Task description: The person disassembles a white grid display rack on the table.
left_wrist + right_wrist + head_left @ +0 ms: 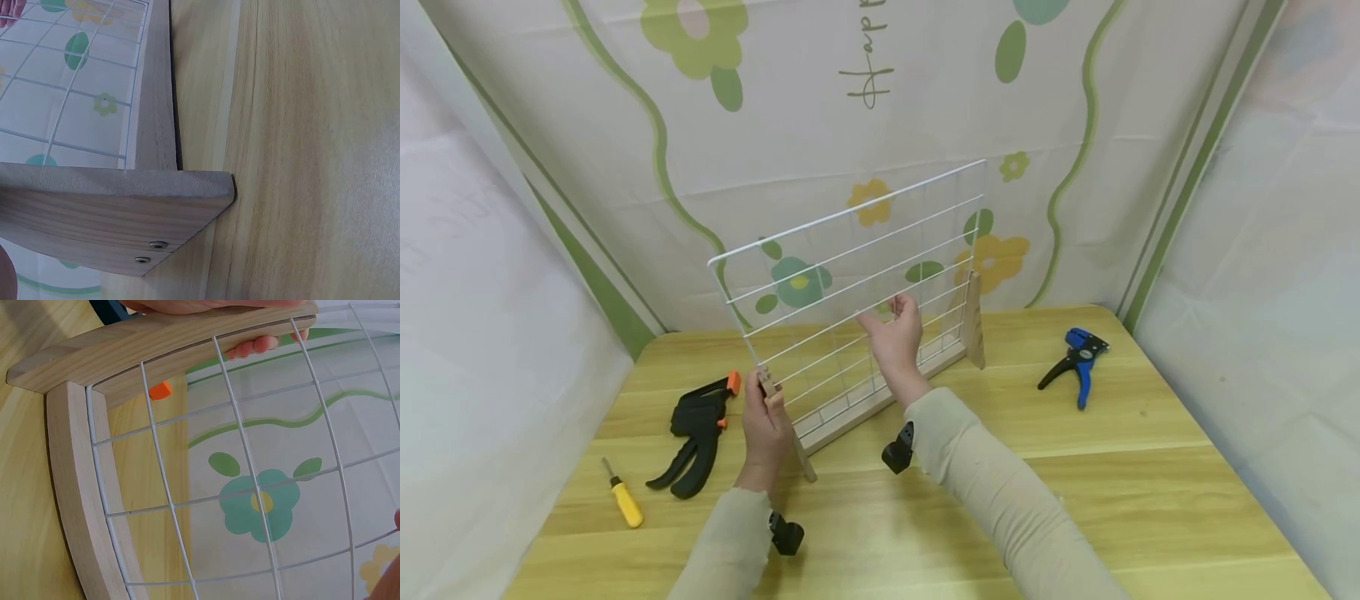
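A white wire grid panel (850, 221) stands upright in a pale wooden stand, whose base bar (850, 421) runs along its lower edge. My left hand (765, 425) grips the left wooden side piece (119, 215), which has two metal fasteners near its foot. In the right wrist view, fingertips curl round that piece's far side. My right hand (897, 337) is at the middle of the grid, thumb and fingers apart near the wires. Whether they touch a wire cannot be made out. The right wooden side piece (975, 321) stands at the grid's far end.
Left of the stand lie a black bar clamp (696, 433) with orange pads and a yellow-handled screwdriver (625, 502). A blue and black wire stripper (1081, 358) is on the right of the wooden table (1120, 500). Flower-printed fabric (925, 100) hangs close behind.
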A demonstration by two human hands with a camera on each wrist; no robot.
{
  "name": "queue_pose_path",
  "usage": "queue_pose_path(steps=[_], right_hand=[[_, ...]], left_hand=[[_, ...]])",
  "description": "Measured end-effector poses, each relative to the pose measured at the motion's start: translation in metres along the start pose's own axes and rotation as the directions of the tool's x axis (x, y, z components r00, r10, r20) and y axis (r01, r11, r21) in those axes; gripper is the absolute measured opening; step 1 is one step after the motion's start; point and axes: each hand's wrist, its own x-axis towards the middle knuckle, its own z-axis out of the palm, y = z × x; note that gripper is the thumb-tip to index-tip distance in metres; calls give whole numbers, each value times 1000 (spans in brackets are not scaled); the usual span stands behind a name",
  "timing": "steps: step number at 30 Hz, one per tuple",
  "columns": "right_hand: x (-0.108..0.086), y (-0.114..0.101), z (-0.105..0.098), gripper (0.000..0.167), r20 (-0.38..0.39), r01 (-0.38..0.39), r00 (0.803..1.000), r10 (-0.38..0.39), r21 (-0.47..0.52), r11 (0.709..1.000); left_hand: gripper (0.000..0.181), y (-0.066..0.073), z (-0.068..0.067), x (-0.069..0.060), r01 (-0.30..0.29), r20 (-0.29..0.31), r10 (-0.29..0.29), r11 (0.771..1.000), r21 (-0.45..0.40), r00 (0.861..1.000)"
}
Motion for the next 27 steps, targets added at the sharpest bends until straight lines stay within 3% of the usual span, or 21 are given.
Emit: queue_pose_path(steps=[6, 14, 19, 27], right_hand=[[3, -4, -6, 66, 3, -21, 1000, 21, 10, 1000], [7, -16, -4, 66, 27, -14, 1000, 13, 19, 1000], [4, -17, 0, 66, 17, -20, 1000, 20, 13, 1000], [1, -18, 1, 64, 3, 31, 1000, -31, -27, 999]], left_hand=[[63, 0, 5, -1, -24, -13, 24, 1000, 13, 1000], [59, 3, -3, 4, -6, 7, 6, 999, 48, 1000], [56, 1, -3, 3, -33, -9, 33, 998, 47, 999], [55, 1, -3, 2, -19, 4, 19, 999, 30, 1000]])
